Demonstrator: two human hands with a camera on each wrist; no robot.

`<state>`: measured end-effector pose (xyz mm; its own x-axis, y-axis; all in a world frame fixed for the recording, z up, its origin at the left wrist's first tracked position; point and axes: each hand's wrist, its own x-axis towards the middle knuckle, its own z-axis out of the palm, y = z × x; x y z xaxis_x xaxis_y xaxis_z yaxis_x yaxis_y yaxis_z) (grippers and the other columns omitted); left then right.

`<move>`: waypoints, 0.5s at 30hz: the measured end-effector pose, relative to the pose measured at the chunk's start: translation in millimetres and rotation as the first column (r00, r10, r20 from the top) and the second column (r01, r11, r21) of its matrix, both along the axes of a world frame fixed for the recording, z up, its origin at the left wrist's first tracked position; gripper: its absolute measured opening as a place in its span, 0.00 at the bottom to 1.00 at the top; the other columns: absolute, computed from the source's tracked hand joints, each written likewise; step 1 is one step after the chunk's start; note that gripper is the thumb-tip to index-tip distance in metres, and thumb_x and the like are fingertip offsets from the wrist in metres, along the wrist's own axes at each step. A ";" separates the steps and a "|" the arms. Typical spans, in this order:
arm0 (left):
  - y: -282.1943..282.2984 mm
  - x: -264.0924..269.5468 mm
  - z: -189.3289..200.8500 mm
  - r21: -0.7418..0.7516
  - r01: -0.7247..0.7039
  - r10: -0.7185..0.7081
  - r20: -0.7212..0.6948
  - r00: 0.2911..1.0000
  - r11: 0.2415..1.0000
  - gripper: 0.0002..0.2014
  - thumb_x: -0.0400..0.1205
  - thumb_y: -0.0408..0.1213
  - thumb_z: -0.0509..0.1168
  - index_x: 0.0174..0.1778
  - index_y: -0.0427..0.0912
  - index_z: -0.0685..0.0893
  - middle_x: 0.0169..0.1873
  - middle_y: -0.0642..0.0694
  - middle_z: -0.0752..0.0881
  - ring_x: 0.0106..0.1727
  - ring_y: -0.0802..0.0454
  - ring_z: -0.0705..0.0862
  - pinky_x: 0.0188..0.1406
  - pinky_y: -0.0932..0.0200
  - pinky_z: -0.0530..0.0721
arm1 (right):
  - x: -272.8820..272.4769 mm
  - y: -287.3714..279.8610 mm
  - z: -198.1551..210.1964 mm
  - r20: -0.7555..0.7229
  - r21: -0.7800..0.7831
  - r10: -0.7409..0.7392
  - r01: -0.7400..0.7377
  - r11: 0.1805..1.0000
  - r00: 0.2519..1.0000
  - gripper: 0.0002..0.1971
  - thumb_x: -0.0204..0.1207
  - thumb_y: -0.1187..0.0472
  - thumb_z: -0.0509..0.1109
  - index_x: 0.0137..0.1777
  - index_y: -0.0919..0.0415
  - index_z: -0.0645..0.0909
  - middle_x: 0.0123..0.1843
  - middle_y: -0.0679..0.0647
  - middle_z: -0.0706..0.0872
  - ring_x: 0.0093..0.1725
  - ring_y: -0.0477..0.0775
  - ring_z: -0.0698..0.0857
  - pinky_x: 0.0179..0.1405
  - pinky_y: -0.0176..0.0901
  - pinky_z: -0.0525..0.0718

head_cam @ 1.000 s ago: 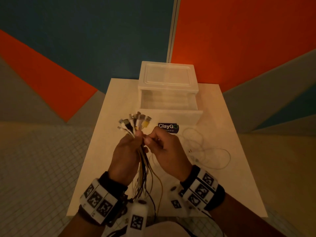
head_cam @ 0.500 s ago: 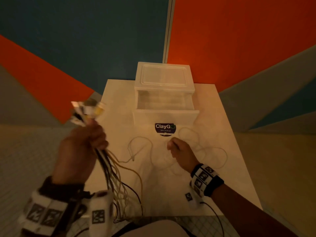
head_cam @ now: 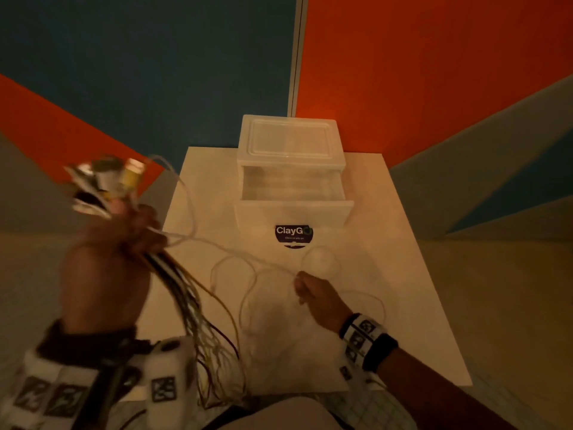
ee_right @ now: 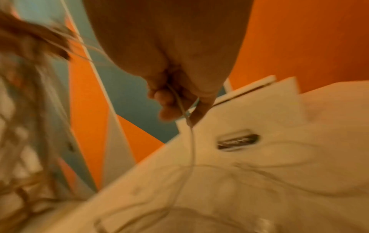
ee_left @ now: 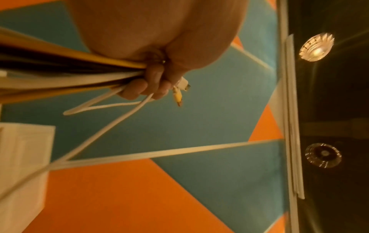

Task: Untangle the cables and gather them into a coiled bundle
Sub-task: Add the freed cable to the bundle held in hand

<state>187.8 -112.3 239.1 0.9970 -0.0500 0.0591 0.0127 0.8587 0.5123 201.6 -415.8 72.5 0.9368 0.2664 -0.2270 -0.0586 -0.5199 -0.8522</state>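
My left hand (head_cam: 114,252) is raised off the table's left side and grips a bundle of cables (head_cam: 186,293), white, yellow and black. Their plugs (head_cam: 105,181) fan out above the fist, and the cords hang down past the table's near edge. In the left wrist view the fingers (ee_left: 151,83) curl round the cords, with a yellow plug (ee_left: 177,97) sticking out. My right hand (head_cam: 310,290) is low over the table and pinches a thin white cable (head_cam: 235,252) that runs up to the left fist. The rest of that cable (head_cam: 322,265) lies in loose loops on the table.
A translucent plastic drawer box (head_cam: 291,169) stands at the back of the white table (head_cam: 418,305), its drawer pulled out and showing a dark ClayGo label (head_cam: 293,235). Orange, teal and grey wall panels rise behind. Tiled floor lies on both sides.
My left hand has carried the bundle up and to the left, away from the right hand. The right hand has dropped to the table and taken the white cable, now drawn out between both hands.
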 end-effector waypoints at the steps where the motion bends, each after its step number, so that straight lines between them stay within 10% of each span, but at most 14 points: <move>1: 13.9 1.5 3.0 0.006 -0.074 0.074 -0.081 0.994 0.997 0.08 0.87 0.28 0.49 0.53 0.30 0.71 0.42 0.28 0.79 0.38 0.37 0.78 0.40 0.46 0.61 | 9.2 -18.9 -18.7 -0.094 -0.104 -0.050 0.041 0.994 0.994 0.12 0.84 0.66 0.59 0.39 0.54 0.75 0.38 0.50 0.78 0.37 0.46 0.75 0.39 0.36 0.73; 5: 32.9 3.0 11.0 -0.021 -0.058 0.057 -0.069 0.996 0.998 0.13 0.89 0.29 0.43 0.54 0.26 0.71 0.47 0.21 0.77 0.43 0.27 0.80 0.43 0.44 0.59 | 40.4 -62.6 -40.9 -0.162 -0.146 -0.221 0.198 0.969 0.962 0.13 0.85 0.67 0.57 0.45 0.64 0.83 0.40 0.52 0.86 0.42 0.47 0.83 0.58 0.53 0.81; 9: 5.7 -0.6 1.5 0.242 -0.081 0.089 -0.021 0.996 0.967 0.06 0.84 0.30 0.54 0.46 0.38 0.76 0.36 0.44 0.80 0.29 0.53 0.76 0.33 0.59 0.72 | 49.1 -40.9 23.7 -0.053 0.220 -0.309 0.313 0.924 0.950 0.16 0.84 0.52 0.57 0.36 0.56 0.77 0.28 0.53 0.72 0.20 0.46 0.70 0.24 0.41 0.72; 11: -17.7 -6.1 -10.2 0.509 -0.201 0.252 -0.032 0.967 0.837 0.07 0.83 0.32 0.56 0.41 0.45 0.76 0.32 0.52 0.77 0.26 0.60 0.68 0.28 0.67 0.73 | 43.0 -30.1 66.2 -0.027 0.315 -0.265 0.260 0.913 0.964 0.19 0.87 0.49 0.54 0.37 0.57 0.75 0.23 0.50 0.63 0.19 0.45 0.61 0.20 0.33 0.60; 15: -41.1 -7.3 -16.8 0.528 -0.138 0.218 -0.092 0.972 0.838 0.13 0.86 0.35 0.54 0.39 0.47 0.81 0.33 0.51 0.75 0.27 0.59 0.63 0.28 0.66 0.72 | 6.4 -40.8 104.6 -0.151 0.407 -0.057 0.115 0.906 0.987 0.23 0.88 0.49 0.52 0.42 0.62 0.80 0.24 0.50 0.61 0.20 0.45 0.57 0.18 0.34 0.54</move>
<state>180.5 -153.4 222.3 0.9869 0.1457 -0.0687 -0.0073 0.4662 0.8847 208.0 -456.6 177.1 0.9292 0.2829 -0.2379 -0.2147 -0.1108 -0.9704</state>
